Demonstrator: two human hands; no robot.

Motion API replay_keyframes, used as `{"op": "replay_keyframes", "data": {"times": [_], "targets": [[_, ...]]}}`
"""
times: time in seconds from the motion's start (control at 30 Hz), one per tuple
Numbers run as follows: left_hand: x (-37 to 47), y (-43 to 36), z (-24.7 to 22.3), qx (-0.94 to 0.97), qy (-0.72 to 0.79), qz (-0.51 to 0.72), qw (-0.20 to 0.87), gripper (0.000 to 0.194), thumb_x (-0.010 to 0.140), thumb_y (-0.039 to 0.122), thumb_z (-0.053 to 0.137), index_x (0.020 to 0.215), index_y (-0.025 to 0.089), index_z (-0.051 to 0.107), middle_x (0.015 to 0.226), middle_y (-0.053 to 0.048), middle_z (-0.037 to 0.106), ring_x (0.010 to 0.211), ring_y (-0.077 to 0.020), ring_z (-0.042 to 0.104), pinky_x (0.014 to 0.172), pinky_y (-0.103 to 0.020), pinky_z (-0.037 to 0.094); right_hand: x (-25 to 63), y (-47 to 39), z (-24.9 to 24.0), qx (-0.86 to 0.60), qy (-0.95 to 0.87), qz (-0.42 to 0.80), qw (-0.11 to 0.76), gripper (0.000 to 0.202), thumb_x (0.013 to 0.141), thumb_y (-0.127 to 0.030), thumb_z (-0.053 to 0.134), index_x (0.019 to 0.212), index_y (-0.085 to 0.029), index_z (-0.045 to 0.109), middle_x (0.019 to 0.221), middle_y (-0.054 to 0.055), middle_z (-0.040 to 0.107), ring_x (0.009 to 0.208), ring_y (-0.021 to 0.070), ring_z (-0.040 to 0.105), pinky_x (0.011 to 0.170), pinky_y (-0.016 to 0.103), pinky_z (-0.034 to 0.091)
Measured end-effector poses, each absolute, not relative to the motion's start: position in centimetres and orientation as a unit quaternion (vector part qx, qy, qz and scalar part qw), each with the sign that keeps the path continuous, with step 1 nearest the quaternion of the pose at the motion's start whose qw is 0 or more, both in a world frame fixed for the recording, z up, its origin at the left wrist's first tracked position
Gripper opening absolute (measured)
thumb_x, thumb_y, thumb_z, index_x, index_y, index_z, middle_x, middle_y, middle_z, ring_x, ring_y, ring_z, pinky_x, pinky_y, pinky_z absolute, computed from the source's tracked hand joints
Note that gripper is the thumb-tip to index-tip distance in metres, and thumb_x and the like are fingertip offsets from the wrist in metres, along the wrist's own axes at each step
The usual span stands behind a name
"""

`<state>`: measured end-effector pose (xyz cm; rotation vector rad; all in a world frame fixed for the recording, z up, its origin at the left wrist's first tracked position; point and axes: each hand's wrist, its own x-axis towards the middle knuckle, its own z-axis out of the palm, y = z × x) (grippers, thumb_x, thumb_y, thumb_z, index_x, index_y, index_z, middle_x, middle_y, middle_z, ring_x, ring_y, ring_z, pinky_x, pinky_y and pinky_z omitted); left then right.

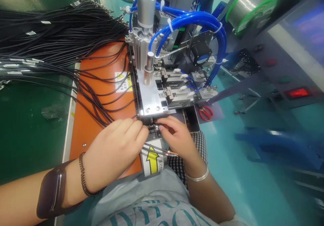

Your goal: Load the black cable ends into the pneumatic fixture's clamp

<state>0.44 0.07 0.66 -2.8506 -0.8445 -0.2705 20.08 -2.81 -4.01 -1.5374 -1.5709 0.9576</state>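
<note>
My left hand is curled closed at the front of a metal press machine. Thin black cables with stripped ends and coloured wires come out from under it and run right, over a white label with a yellow arrow. My right hand faces it from the other side, thumb and forefinger drawn together at a small metal cable end in the black fixture. The fingers partly hide that piece. More black cables lead from the left up to the machine's side.
A large bundle of black cables lies at the left, across the orange plate. Blue air hoses arch above the machine. Red-handled scissors and a dark tray sit to the right. A wire spool hangs at upper right.
</note>
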Motion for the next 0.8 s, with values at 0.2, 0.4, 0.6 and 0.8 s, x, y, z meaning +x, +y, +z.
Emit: {"op": "replay_keyframes", "data": {"times": [0.2,0.4,0.6,0.8], "targets": [[0.6,-0.3,0.4,-0.949,-0.295,-0.084,0.069,0.026,0.076,0.000,0.044,0.088,0.010,0.064,0.080,-0.011,0.064,0.069,-0.0254,0.061,0.059,-0.040,0.054,20.1,-2.9,-4.0,-0.641,-0.564,0.385,0.351,0.009,0.084,-0.024,0.053,0.083,-0.020,0.062,0.065,-0.003,0.045,0.064,0.0131,0.045,0.061,0.025,0.036],[0.9,-1.2,0.4,-0.945,-0.307,-0.073,0.087,0.024,0.072,-0.001,0.048,0.084,0.008,0.067,0.077,-0.012,0.064,0.068,-0.0254,0.061,0.060,-0.038,0.054,19.9,-2.5,-4.8,-0.625,-0.442,0.538,0.354,0.008,0.082,-0.026,0.051,0.078,-0.019,0.054,0.060,-0.006,0.039,0.053,0.0091,0.033,0.051,0.022,0.029],[1.3,-2.4,1.1,-0.939,-0.320,-0.038,0.118,0.034,0.072,0.003,0.050,0.101,0.001,0.067,0.077,-0.013,0.064,0.073,-0.0276,0.061,0.064,-0.039,0.053,20.1,-2.8,-5.3,-0.631,-0.441,0.501,0.395,0.012,0.081,-0.029,0.060,0.085,-0.019,0.056,0.061,-0.007,0.035,0.056,0.0093,0.036,0.054,0.022,0.032],[1.4,-2.5,1.2,-0.936,-0.341,-0.031,0.075,0.034,0.071,0.007,0.052,0.102,0.005,0.066,0.069,-0.008,0.061,0.065,-0.0249,0.058,0.058,-0.038,0.050,21.6,-5.0,-3.5,-0.430,-0.702,0.409,0.394,0.025,0.082,-0.012,0.062,0.103,-0.025,0.063,0.086,0.001,0.057,0.078,0.0128,0.053,0.069,0.026,0.043]]}}
